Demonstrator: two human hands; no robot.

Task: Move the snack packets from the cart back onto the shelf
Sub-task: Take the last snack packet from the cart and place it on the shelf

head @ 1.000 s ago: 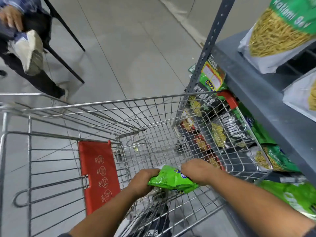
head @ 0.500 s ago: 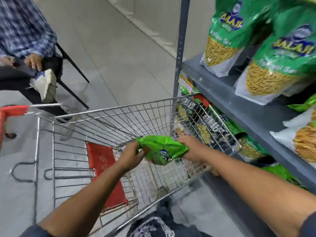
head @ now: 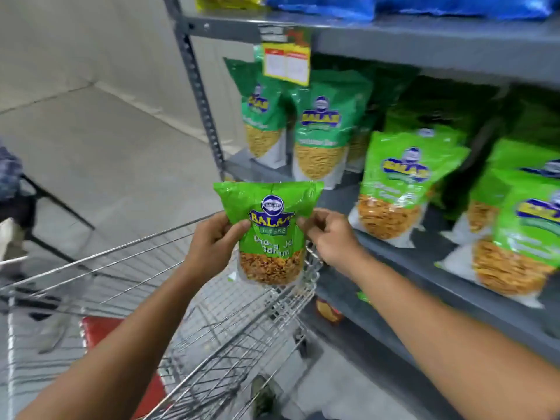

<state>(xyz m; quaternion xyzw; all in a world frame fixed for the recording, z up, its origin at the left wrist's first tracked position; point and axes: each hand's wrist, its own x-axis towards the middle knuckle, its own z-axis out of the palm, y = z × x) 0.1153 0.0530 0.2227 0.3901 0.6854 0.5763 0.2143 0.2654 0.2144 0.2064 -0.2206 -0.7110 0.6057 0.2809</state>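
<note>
A green snack packet (head: 268,228) with a blue logo and a clear window of brown snack stands upright in the air above the far corner of the wire cart (head: 230,322). My left hand (head: 212,241) grips its left edge and my right hand (head: 325,234) pinches its right edge. The packet hangs just in front of the grey shelf (head: 394,256), level with its front lip. Several similar green packets (head: 400,183) stand on that shelf. I cannot see any packets inside the cart basket from here.
The shelf's perforated grey upright post (head: 200,95) rises just left of the packets. A yellow price tag (head: 286,63) hangs from the upper shelf, which carries blue bags (head: 454,4). A seated person on a black chair (head: 18,207) is at the far left. Grey tiled floor (head: 106,147) lies beyond the cart.
Both hands have lifted the green packet up out of the cart and turned it upright, facing me. My view has swung up and right toward the shelf.
</note>
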